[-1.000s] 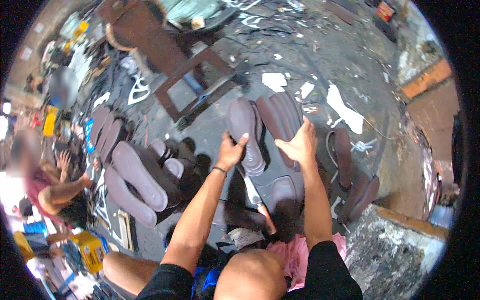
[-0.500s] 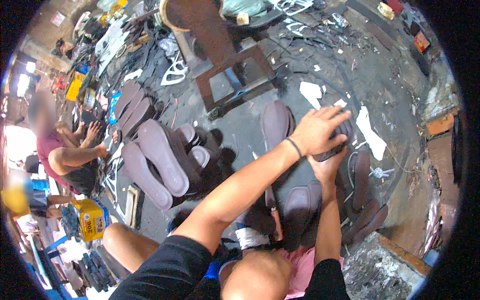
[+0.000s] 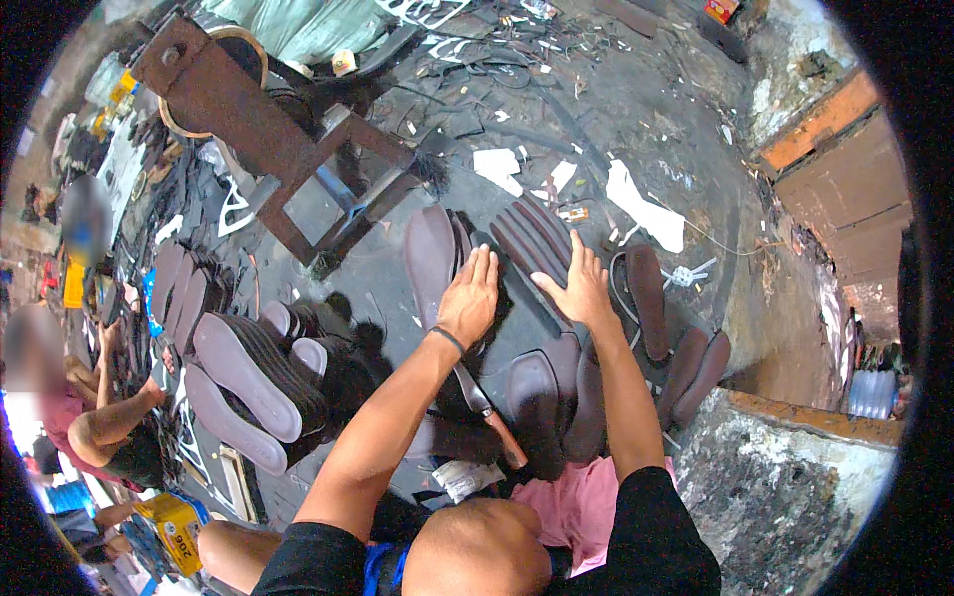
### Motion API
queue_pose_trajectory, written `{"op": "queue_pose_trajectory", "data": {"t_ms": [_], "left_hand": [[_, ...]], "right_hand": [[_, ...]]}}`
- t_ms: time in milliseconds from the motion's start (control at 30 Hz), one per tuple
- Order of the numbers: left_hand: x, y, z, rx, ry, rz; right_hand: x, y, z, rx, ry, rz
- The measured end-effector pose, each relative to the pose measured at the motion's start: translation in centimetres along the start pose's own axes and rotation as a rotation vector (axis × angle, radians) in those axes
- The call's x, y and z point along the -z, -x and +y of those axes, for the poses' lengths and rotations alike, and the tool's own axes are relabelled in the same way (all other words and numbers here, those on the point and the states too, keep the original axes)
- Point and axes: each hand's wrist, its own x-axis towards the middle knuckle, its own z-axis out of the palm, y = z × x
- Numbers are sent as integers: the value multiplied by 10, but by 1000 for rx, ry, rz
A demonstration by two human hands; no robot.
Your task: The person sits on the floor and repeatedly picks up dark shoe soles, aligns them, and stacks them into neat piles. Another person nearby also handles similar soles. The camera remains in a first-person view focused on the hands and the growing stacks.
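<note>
Brown shoe soles lie in several groups on the dark floor. In front of me a stack of soles (image 3: 527, 233) rests on its edges, showing thin parallel layers. My right hand (image 3: 584, 288) lies against the near right part of this stack, fingers stretched out and thumb apart. My left hand (image 3: 471, 301) is flat, fingers extended, beside another pile of soles (image 3: 427, 263); whether it touches them I cannot tell. Below it lies a wooden-handled tool (image 3: 504, 437) with a narrow metal blade. More soles (image 3: 534, 387) stand between my forearms.
Large stacked soles (image 3: 248, 372) are at left, with smaller ones (image 3: 177, 298) behind. A rusty metal frame (image 3: 328, 189) stands ahead. White scraps (image 3: 641, 209) litter the floor. A stained concrete block (image 3: 765, 487) is at right. A person in a maroon shirt (image 3: 62, 427) sits at far left.
My hands, together around the sole stack before, have come apart. The stack now sits on the floor beside the other pile. The whole view has shifted, with the scene moving left.
</note>
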Motion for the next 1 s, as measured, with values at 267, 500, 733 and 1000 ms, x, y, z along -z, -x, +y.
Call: {"op": "queue_pose_trajectory", "data": {"t_ms": [267, 500, 733, 1000], "left_hand": [[56, -20, -6, -27, 183, 64], [145, -76, 0, -416, 585, 60], [137, -86, 28, -472, 581, -2], [187, -46, 6, -367, 704, 66]], "right_hand": [[-9, -3, -21, -70, 99, 76], [-4, 26, -11, 115, -594, 294], [12, 23, 9, 13, -650, 145], [95, 30, -18, 383, -742, -271]]}}
